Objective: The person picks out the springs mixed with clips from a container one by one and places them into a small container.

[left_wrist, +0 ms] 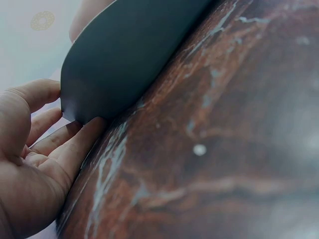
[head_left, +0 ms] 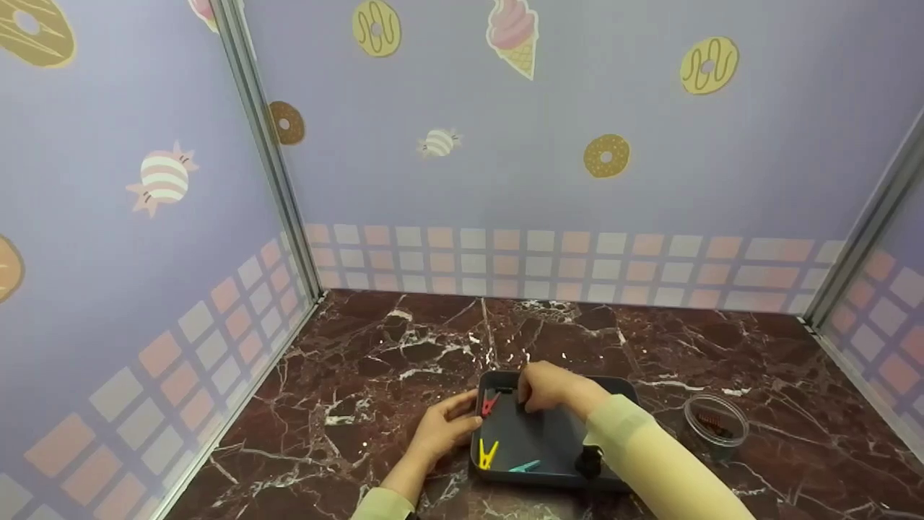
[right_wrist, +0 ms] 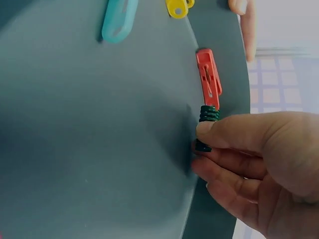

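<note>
My left hand (head_left: 442, 432) rests against the left side of a dark grey tray (head_left: 538, 440), its fingers (left_wrist: 72, 144) touching the outer wall. Over the tray's far left part, my right hand (head_left: 550, 386) pinches a dark green ribbed spring (right_wrist: 209, 113) between thumb and fingers, partly hidden by the thumb. Just beside the spring lies a red clothespin (right_wrist: 208, 77). A yellow clothespin (head_left: 487, 455) lies in the near left corner of the tray, with a teal clothespin (head_left: 525, 467) to its right along the near wall.
A clear round tub (head_left: 716, 425) with dark reddish coiled pieces stands to the tray's right. Everything stands on a dark red marbled tabletop (head_left: 390, 361), with patterned panels (head_left: 462, 188) at the back and sides. The right sleeve (head_left: 650, 440) covers the tray's right part.
</note>
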`<state>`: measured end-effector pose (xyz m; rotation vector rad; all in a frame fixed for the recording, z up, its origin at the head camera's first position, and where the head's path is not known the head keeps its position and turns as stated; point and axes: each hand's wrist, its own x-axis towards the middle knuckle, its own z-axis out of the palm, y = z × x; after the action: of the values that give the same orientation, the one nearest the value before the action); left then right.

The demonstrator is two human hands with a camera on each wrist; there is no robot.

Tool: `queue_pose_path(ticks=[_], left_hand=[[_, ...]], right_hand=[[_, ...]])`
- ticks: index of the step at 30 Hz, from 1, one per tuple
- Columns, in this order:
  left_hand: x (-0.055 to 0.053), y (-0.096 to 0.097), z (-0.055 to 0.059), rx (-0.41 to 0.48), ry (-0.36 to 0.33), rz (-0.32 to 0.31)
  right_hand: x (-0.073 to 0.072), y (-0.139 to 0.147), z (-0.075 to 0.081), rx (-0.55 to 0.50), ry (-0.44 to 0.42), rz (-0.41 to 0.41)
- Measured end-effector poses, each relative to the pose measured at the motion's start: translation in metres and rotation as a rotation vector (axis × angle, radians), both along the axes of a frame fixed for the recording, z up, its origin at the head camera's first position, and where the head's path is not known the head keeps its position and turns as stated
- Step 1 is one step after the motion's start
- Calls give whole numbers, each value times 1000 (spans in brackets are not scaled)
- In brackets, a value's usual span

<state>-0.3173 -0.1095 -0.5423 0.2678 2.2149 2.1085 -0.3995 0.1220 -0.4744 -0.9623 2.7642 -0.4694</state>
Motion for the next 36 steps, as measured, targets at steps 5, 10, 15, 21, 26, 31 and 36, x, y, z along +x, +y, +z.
queue_pose_path(ticks=[5,10,15,21,26,31,36], left_hand=[[1,0,0,18,-4,-9],[1,0,0,16,13,-15],[0,0,-1,0,14,-5],[0,0,-2,6,-8,0],[0,0,-2,14,-24,5],[0,0,-3,20,-23,4],[0,1,-3,9,-13,7]], right_hand=[[-4,10,0,-64,-14,11],[-5,20,-1,-143,-63,26],[-4,31,-2,-227,-89,48],[2,46,1,-333,-117,36],[11,61,5,-428,-129,7],[19,77,6,-494,-102,-34],[26,93,6,-553,-97,-69]])
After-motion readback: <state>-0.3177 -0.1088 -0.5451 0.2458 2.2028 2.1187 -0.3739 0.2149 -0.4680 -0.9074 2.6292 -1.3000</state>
